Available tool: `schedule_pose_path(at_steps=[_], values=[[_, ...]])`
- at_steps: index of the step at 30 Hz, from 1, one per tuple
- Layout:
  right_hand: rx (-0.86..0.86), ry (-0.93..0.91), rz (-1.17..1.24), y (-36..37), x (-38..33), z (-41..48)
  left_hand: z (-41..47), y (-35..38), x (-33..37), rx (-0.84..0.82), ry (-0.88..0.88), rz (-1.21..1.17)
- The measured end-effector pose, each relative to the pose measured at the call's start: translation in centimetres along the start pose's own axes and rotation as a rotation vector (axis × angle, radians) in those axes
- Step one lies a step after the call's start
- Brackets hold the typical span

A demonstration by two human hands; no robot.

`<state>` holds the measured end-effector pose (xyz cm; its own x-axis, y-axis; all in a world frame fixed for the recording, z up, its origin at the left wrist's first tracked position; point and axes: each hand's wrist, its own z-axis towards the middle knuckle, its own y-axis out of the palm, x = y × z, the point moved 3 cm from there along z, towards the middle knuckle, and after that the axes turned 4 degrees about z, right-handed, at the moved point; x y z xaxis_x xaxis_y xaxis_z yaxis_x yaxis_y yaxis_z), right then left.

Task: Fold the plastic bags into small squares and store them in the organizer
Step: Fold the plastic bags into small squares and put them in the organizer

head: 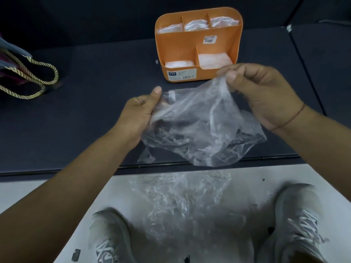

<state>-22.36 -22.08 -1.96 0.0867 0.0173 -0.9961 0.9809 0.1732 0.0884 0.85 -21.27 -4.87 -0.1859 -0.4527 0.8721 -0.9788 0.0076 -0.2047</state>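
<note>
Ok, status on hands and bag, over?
Left hand grips plastic bag at left edge, right hand pinches its top. Bag crumpled, unfolded, held in air. Organizer compartments all hold folded bags.

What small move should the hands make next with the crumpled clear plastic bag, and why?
Probably lower the crumpled clear plastic bag onto the dark tabletop and smooth it flat. It hangs wrinkled and unfolded between the left hand, gripping its left edge, and the right hand, pinching an upper corner; a neat square fold likely needs a flat sheet first.

A dark table [76,120] stands on a pale floor [38,192], backed by what seems a dark wall [76,16].
</note>
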Motion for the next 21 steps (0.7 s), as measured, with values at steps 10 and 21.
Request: schedule_pose_path(at_steps=[10, 21], values=[[0.485, 0.287, 0.388, 0.0, 1.0, -0.5, -6.6, 2.5, 1.7, 0.285, 0.868, 0.378], [0.488, 0.395, 0.446, -0.7, 1.5, -1.6, -5.0, 3.7, -0.2, 0.051, 0.44, 0.179]])
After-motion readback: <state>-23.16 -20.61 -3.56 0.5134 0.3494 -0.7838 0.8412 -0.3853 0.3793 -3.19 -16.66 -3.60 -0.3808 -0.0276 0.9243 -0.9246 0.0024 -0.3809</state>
